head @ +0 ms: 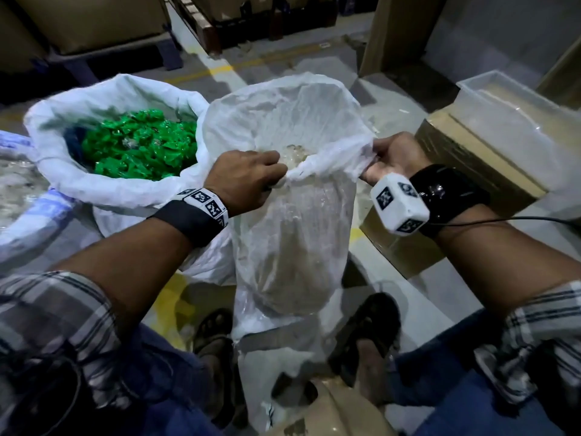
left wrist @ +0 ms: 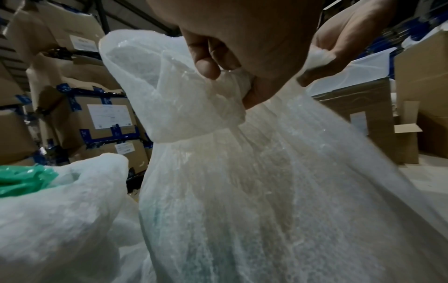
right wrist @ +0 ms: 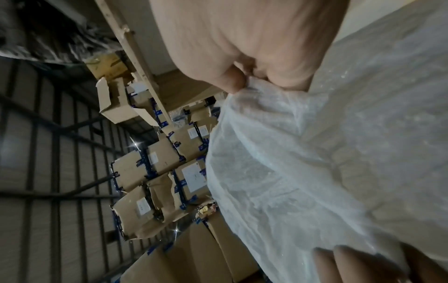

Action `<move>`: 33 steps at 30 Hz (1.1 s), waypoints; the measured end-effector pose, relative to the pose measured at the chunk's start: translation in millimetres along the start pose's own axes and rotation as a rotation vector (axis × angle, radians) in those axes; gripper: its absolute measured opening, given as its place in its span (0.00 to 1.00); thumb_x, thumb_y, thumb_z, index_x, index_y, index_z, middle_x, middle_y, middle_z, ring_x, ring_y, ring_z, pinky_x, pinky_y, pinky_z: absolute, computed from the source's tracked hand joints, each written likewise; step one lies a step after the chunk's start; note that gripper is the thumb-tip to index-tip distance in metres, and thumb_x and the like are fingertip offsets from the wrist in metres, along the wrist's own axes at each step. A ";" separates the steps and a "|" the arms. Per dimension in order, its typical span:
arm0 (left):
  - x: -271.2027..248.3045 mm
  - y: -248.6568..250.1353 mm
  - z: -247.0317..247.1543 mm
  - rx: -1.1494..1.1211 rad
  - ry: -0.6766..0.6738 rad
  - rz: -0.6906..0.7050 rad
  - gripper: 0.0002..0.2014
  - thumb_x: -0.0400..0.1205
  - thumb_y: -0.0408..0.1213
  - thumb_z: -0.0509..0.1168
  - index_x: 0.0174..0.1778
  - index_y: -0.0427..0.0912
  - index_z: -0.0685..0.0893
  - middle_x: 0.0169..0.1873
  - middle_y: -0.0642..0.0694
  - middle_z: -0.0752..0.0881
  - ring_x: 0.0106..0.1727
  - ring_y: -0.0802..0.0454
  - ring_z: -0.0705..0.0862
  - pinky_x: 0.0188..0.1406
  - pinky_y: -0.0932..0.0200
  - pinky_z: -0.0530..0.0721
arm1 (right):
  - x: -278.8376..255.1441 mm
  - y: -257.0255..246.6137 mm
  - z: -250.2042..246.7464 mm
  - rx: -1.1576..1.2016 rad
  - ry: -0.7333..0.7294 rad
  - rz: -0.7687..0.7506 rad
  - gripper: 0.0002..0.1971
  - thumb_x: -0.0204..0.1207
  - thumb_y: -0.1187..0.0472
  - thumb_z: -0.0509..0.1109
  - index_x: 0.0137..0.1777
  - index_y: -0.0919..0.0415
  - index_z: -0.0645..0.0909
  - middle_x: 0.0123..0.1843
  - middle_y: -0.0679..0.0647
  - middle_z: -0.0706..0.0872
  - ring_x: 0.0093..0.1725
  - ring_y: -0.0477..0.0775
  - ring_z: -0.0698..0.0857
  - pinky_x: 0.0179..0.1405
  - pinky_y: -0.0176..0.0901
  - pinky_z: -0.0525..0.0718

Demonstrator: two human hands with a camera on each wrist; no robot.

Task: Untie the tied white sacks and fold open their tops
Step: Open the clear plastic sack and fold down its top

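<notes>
A translucent white sack point(head: 292, 234) stands on the floor between my feet, its mouth open and pale pieces point(head: 294, 157) showing inside. My left hand point(head: 248, 177) grips the near rim of the mouth, fingers curled over the bunched fabric point(left wrist: 232, 84). My right hand point(head: 390, 158) pinches the rim at its right side, palm up; the right wrist view shows the thumb pressing the fabric point(right wrist: 264, 92). A second white sack point(head: 103, 180) stands to the left with its top folded open, full of green packets point(head: 138, 149).
Cardboard boxes point(head: 465, 190) with a clear plastic tub point(head: 515, 111) on top stand close on the right. A blue-and-white sack point(head: 28, 196) lies at the far left. Stacked cartons and pallets point(head: 103, 29) line the back. My sandalled feet point(head: 367, 341) flank the sack.
</notes>
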State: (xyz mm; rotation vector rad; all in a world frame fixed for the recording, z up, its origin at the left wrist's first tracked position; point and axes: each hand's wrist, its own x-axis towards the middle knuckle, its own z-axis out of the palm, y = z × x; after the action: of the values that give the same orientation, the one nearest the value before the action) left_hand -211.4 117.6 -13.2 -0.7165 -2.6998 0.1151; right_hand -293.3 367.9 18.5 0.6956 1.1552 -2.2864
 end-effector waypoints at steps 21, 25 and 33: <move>-1.4 12.8 3.1 0.035 0.006 -0.040 0.06 0.72 0.34 0.67 0.43 0.44 0.81 0.39 0.44 0.81 0.28 0.38 0.83 0.21 0.59 0.62 | -17.1 28.1 1.9 -1.173 0.261 -0.384 0.20 0.79 0.49 0.74 0.45 0.70 0.79 0.39 0.68 0.88 0.30 0.68 0.91 0.32 0.61 0.92; -2.5 16.0 3.1 0.024 0.018 0.014 0.06 0.75 0.34 0.63 0.45 0.43 0.83 0.39 0.43 0.82 0.27 0.39 0.82 0.21 0.59 0.62 | -5.9 19.7 -3.0 -0.476 0.100 -0.094 0.08 0.88 0.70 0.58 0.61 0.67 0.76 0.55 0.66 0.87 0.45 0.62 0.88 0.42 0.58 0.88; -10.0 6.7 20.9 0.057 0.029 0.010 0.10 0.77 0.33 0.66 0.50 0.47 0.73 0.40 0.43 0.79 0.25 0.39 0.79 0.19 0.58 0.61 | -16.6 4.4 -10.2 -0.119 0.045 0.046 0.23 0.80 0.68 0.46 0.65 0.79 0.77 0.64 0.75 0.85 0.57 0.77 0.87 0.41 0.65 0.91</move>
State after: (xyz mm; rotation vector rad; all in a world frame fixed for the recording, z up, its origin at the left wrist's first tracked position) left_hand -207.4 118.8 -36.9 -0.7099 -2.6545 0.1822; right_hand -275.8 377.2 21.1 0.7237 1.2715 -2.1543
